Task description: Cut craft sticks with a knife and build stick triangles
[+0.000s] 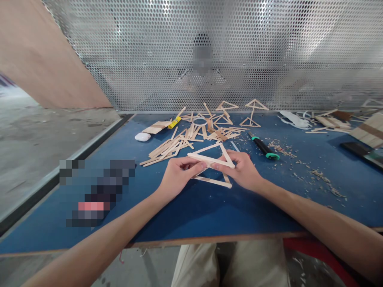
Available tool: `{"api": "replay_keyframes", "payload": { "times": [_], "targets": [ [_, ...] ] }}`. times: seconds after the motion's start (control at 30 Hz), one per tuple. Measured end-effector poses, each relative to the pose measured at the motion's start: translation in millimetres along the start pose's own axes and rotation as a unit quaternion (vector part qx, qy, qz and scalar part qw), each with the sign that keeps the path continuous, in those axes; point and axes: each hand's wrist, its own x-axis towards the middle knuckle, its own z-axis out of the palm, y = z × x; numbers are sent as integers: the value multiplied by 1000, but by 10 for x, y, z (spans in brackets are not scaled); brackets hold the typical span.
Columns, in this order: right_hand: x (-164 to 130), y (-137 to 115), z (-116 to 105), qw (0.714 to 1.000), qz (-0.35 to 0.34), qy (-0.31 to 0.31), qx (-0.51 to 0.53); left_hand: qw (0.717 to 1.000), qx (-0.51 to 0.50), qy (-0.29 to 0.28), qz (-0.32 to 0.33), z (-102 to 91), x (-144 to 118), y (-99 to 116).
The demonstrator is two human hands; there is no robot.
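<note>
Both my hands grip a popsicle-stick frame (206, 150) made of two triangles, held just above the blue table. My left hand (179, 171) pinches its left side, thumb on the near stick of the upper triangle. On the right, my right hand (243, 169) is closed round the other side, thumb near the frame's middle. The lower triangle (214, 182) hangs below the hands, and how the two triangles join is hidden by my fingers. Just beyond my hands lies a pile of loose popsicle sticks (170, 147).
Behind the pile stand finished stick triangles (253, 115), with a yellow glue stick (174, 122) and a white case (143, 137) to the left. A green-and-black cutter (265, 148) lies at right among wood scraps (323, 179). A perforated metal panel (149, 52) closes the back.
</note>
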Motion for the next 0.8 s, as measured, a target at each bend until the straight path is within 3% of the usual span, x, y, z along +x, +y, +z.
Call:
{"api": "replay_keyframes", "payload": {
  "times": [0.8],
  "targets": [
    [2,-35,25,1000,5,-22,20,999,50,-8,9,27,-6,22]
  ]
}}
